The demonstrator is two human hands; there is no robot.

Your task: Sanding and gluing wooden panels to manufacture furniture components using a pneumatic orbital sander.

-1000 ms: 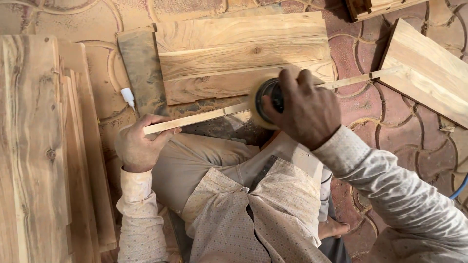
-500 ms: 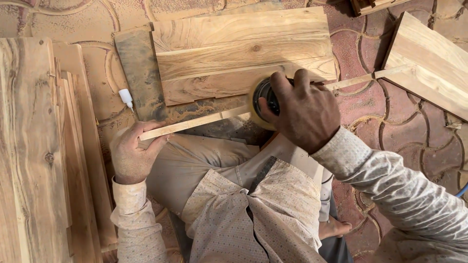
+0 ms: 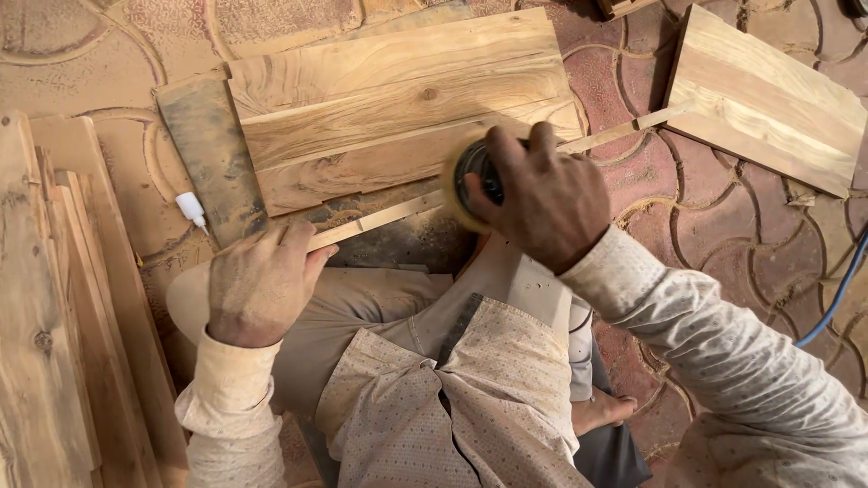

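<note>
Left hand clamped low end of thin wood strip, mid-frame. Strip ran diagonally, lower left to upper right. Right hand gripped round sander, pressed onto strip's middle, in front of wide board.

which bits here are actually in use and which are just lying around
In use:
left hand pinning the thin wooden strip
right hand gripping the round sander on that strip

Lying about:
wide plank behind the strip
angled board at upper right
stacked boards at left
small white bottle
blue cable
</note>
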